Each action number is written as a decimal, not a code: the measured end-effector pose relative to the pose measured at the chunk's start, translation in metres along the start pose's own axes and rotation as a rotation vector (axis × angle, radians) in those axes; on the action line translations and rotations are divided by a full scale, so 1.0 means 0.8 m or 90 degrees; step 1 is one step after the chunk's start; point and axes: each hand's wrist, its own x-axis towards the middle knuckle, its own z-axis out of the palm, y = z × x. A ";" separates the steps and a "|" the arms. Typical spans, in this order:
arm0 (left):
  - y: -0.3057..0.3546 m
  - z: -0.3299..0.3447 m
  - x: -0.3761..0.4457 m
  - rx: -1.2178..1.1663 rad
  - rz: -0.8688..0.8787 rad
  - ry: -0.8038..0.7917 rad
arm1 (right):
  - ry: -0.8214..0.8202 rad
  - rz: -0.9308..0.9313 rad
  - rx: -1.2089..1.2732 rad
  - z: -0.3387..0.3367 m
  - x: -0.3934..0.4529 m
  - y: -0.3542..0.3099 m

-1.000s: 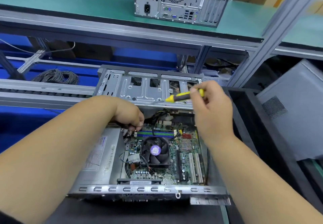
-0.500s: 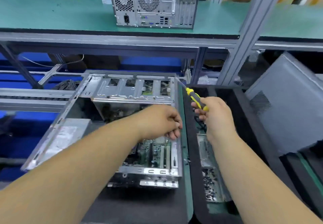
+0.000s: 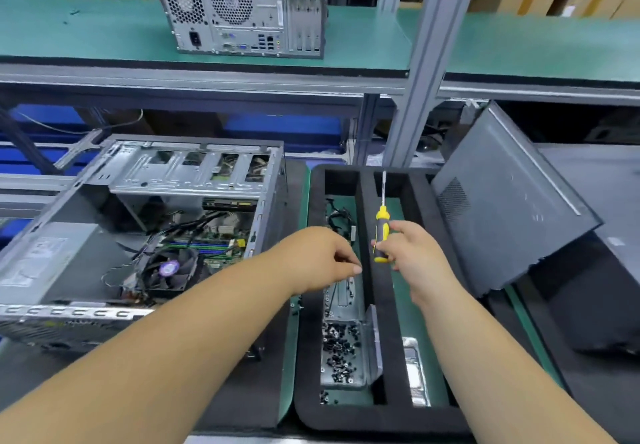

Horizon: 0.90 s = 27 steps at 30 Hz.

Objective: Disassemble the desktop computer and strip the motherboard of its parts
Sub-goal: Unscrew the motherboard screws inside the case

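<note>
Hovering over the left compartment of the black foam tray [image 3: 384,305], the left hand [image 3: 318,260] is being held with its fingertips pinched together, though whether a screw is being carried between them cannot be told. The yellow screwdriver [image 3: 382,232] is being gripped by the right hand [image 3: 412,253], its long axis upright over the tray's middle divider, shaft pointing toward the far edge. The open computer case [image 3: 138,235] is lying well to the left of both hands, while the pile of screws [image 3: 337,350] is sitting toward the tray's near edge, nearer the left hand.
</note>
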 end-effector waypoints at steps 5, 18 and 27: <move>-0.009 -0.006 -0.006 -0.061 -0.035 0.097 | -0.040 0.057 -0.189 0.010 0.011 0.030; -0.041 -0.020 -0.048 -0.095 -0.055 0.218 | -0.253 0.099 -0.519 0.110 0.007 0.083; -0.057 -0.022 -0.073 -0.111 -0.078 0.265 | -0.229 0.089 -0.411 0.126 0.014 0.092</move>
